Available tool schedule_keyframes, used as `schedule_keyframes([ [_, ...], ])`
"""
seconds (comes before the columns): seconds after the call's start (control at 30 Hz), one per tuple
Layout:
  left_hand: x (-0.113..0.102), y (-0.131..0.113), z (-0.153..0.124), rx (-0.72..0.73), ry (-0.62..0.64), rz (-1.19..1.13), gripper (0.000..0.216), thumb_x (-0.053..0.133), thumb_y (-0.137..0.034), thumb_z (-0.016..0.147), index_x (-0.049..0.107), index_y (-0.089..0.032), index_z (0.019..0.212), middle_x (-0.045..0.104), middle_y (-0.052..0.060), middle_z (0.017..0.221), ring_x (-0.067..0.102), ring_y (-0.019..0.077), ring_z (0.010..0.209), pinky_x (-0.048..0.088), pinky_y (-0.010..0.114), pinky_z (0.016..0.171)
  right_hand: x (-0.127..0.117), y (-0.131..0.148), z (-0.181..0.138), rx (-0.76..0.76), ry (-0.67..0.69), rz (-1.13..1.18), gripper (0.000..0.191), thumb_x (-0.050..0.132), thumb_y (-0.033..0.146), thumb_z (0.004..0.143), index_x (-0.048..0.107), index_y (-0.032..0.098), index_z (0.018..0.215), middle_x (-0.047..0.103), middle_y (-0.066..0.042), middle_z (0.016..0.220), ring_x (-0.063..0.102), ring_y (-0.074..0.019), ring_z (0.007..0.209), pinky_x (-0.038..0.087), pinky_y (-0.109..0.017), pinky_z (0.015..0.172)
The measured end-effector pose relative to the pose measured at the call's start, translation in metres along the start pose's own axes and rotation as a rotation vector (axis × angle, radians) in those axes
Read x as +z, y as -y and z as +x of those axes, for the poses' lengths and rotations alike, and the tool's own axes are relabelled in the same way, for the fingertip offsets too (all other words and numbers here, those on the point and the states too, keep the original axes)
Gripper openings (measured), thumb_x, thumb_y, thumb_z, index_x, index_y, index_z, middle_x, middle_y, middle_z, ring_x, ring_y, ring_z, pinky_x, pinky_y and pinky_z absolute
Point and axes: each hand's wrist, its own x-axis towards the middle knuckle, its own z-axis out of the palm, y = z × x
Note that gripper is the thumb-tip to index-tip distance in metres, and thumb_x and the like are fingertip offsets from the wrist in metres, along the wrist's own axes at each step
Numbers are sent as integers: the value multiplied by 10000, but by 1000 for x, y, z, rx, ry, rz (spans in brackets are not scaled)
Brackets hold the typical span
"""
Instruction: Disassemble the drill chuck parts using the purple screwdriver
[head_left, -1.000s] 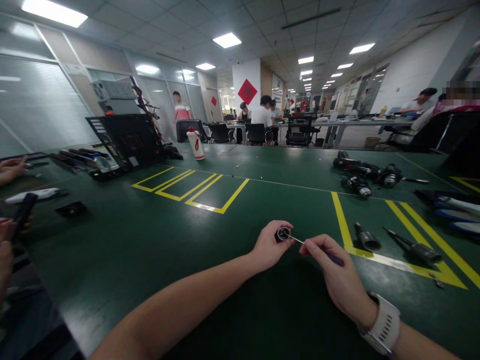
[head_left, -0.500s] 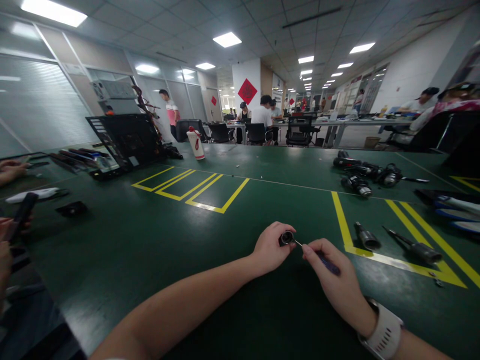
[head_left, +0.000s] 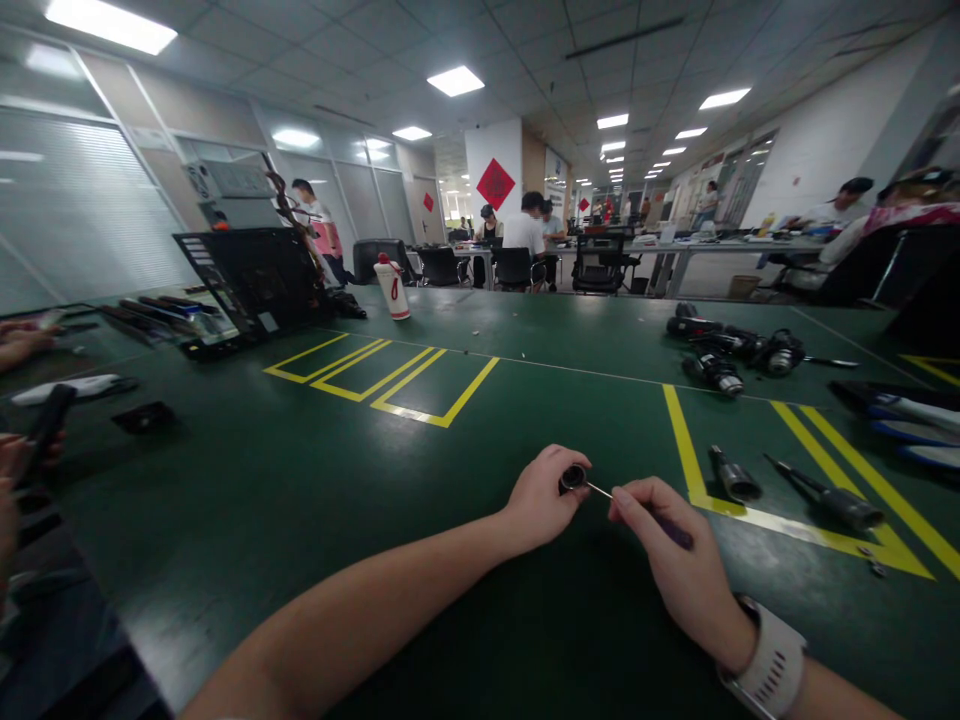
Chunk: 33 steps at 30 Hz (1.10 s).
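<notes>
My left hand point(head_left: 546, 500) is closed around a small dark cylindrical part point(head_left: 573, 478), whose round open end faces me. My right hand point(head_left: 667, 535) grips a screwdriver point(head_left: 676, 530) by its dark handle. The screwdriver's thin metal shaft points left, and its tip meets the right side of the cylindrical part. Right of my hands, a dark metal cylinder with a narrow stem point(head_left: 735, 475) and a longer tool-like piece with a pointed end point(head_left: 832, 494) lie near the yellow tape. Small metal bits point(head_left: 872, 562) rest close by.
Several black power tools point(head_left: 731, 345) lie at the back right of the green table point(head_left: 315, 520). A white bottle point(head_left: 393, 288) and a black computer case point(head_left: 255, 280) stand at the back left. At the left edge, another person's hand holds a black object point(head_left: 49, 425).
My right hand has shifted slightly right, so more of the screwdriver's shaft shows. My left hand stays nearly still with the cylindrical part. A person in the background has moved.
</notes>
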Motion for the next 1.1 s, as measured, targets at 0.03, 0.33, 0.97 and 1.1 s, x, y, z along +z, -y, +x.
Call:
schedule_keyframes([
  [0.03,0,0,0,4,5,-1,279,622,-145,764,583,-219,1030,554,24,1066,549,167,956,468,305,816,0,0,0,-2,-7,-1,287,501,447,820,578,215,670,587,-21,672,558,-207,668,423,-331,599],
  [0.33,-2,-4,-2,36,65,86,261,585,-124,770,583,-219,1013,539,27,1069,539,169,950,464,297,788,2,-2,0,14,19,45,257,568,415,797,587,215,637,556,5,635,514,-183,627,377,-311,583],
  [0.97,0,0,3,-21,-33,-137,209,623,-121,737,548,-186,922,544,33,959,525,173,887,437,319,806,5,-16,6,126,18,349,217,586,403,826,621,212,729,603,-5,727,561,-188,746,443,-338,712],
  [1.1,-1,0,3,-21,-40,-135,217,630,-136,737,550,-186,932,543,31,966,520,170,884,437,314,796,5,-18,4,85,40,274,231,585,418,828,630,211,735,604,-6,736,558,-196,765,430,-336,727],
])
